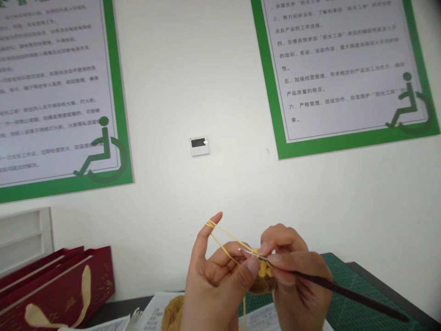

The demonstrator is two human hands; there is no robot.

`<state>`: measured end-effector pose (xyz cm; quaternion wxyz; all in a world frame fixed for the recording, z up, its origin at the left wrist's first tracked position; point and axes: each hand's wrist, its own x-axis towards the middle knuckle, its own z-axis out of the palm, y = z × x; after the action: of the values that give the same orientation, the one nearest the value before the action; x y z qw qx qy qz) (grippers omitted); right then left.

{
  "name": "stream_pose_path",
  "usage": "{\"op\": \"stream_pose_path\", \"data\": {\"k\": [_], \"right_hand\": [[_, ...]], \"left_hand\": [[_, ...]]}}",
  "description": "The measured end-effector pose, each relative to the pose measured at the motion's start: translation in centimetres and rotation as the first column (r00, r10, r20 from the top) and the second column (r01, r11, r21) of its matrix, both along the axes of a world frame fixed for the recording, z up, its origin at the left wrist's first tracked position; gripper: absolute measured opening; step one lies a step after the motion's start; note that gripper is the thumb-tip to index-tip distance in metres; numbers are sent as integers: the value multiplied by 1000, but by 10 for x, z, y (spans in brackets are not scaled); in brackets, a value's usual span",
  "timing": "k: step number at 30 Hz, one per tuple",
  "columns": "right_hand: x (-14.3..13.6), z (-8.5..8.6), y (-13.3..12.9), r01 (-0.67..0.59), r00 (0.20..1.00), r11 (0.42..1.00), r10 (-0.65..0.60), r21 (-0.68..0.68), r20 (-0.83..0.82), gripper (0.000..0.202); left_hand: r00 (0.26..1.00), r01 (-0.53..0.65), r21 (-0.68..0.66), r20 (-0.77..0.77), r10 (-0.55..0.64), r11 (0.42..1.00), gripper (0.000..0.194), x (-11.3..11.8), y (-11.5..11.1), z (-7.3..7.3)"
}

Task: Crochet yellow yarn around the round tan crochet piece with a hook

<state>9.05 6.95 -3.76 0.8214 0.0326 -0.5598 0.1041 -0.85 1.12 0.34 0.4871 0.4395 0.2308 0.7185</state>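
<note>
My left hand (220, 280) has its index finger raised, with yellow yarn (229, 239) wound around it. The thumb and other fingers pinch a small yellow crochet piece (265, 269). A crochet hook (351, 294) with a dark handle and a silver tip lies in the grip of my right hand (296, 271). Its metal end points left and passes through or beside loops at the top edge of the piece; which one I cannot tell. Both hands almost touch at the piece, and part of it is hidden behind the fingers. A strand hangs down below.
On the dark table are a green cutting mat (365, 285), printed papers (148, 312) and a brownish-yellow bundle (173, 312) behind my left hand. Dark red gift bags (69, 285) stand at the left. A thermostat (199, 145) and two green-framed posters are on the wall.
</note>
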Motion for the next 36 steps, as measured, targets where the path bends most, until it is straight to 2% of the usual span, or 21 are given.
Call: {"op": "stream_pose_path", "data": {"k": [2, 4, 6, 9, 11, 13, 16, 18, 20, 21, 22, 24, 26, 27, 29, 30, 32, 36], "right_hand": [[-3, -1, 2, -43, 999, 999, 43, -7, -8, 13], [-2, 0, 3, 1, 1000, 1000, -1, 19, 22, 15], [0, 0, 2, 173, 982, 981, -178, 89, 54, 22], [5, 2, -2, 473, 874, 855, -486, 216, 12, 37], [9, 4, -8, 501, 852, 834, -523, 232, 40, 34], [14, 5, -14, 477, 858, 858, -502, 189, 112, 30], [21, 6, -17, 359, 921, 932, -362, 48, 141, 19], [22, 8, -15, 216, 973, 968, -202, -124, 114, 13], [21, 12, -12, -1, 998, 951, 20, -309, 60, 18], [19, 14, -10, -132, 988, 909, 152, -394, 19, 23], [17, 17, -8, -264, 959, 842, 283, -470, -30, 28], [12, 22, -7, -477, 857, 662, 496, -578, -139, 38], [7, 25, -8, -587, 753, 499, 625, -637, -204, 45], [5, 25, -9, -614, 714, 449, 666, -649, -215, 47], [2, 24, -10, -648, 665, 410, 716, -642, -214, 47], [1, 23, -11, -657, 657, 412, 724, -631, -211, 45], [1, 21, -10, -658, 672, 452, 714, -603, -197, 39], [2, 16, -5, -601, 753, 598, 647, -531, -123, 29]], "left_hand": [[1000, 1, 5, 17, -1, 1000, 106, 2, -2, 1], [1000, -12, 16, 27, 11, 1000, 104, 4, -4, 3], [997, -69, 29, 27, 68, 997, 101, 7, -8, 5], [971, -235, 65, -40, 237, 970, 104, 12, -13, 6], [938, -320, 101, -103, 330, 942, 107, 14, -15, 7], [920, -351, 123, -142, 366, 928, 107, 13, -15, 6], [911, -355, 132, -173, 374, 926, 102, 10, -14, 6], [921, -321, 138, -183, 343, 937, 100, 7, -13, 7], [944, -256, 141, -179, 279, 956, 99, 3, -11, 7], [954, -224, 139, -172, 246, 965, 99, 2, -10, 7], [962, -196, 136, -166, 217, 971, 99, 0, -9, 7], [973, -153, 130, -154, 172, 980, 97, -2, -7, 7], [980, -121, 129, -143, 139, 984, 93, -2, -6, 7], [982, -113, 127, -139, 131, 985, 91, -2, -5, 7], [983, -107, 129, -133, 124, 986, 87, -2, -5, 7], [984, -103, 129, -133, 120, 986, 87, -2, -5, 7], [986, -85, 129, -135, 102, 988, 88, -2, -4, 7], [994, -34, 104, -105, 45, 994, 89, -4, -2, 6]]}}
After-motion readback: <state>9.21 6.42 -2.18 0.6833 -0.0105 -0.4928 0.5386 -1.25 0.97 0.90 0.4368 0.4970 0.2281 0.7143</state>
